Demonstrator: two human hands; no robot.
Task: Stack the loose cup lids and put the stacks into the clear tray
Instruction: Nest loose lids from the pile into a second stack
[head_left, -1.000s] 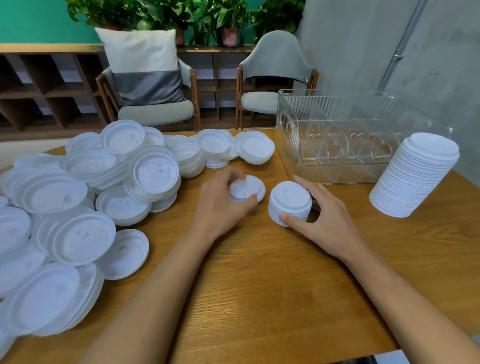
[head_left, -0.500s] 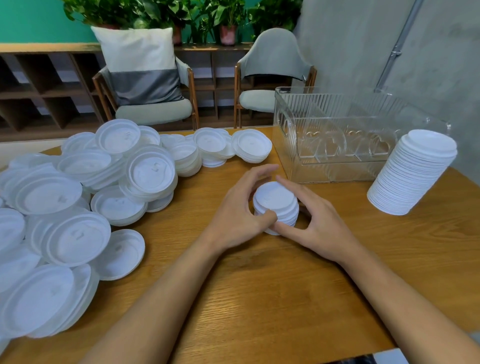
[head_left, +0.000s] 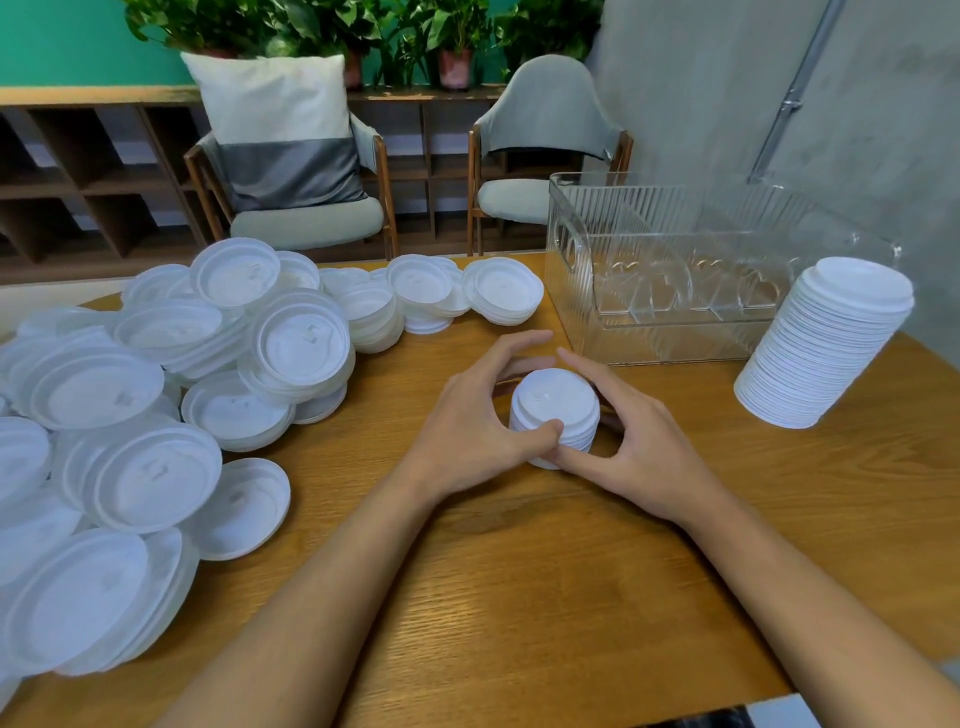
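Your left hand (head_left: 467, 421) and right hand (head_left: 641, 449) cup the short stack of lids (head_left: 556, 402) on the counter (head_left: 519, 571), fingers (head_left: 519, 345) curled round its sides; the clear tray (head_left: 665, 332) lies just beyond, nearer your right hand.

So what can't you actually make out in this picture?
- Head view: left hand and right hand cover the small lid stack, hiding its lid count.
- Head view: the loose lid pile is cut off by the left edge.
- Head view: ribbed walls of the clear tray blur its inside.
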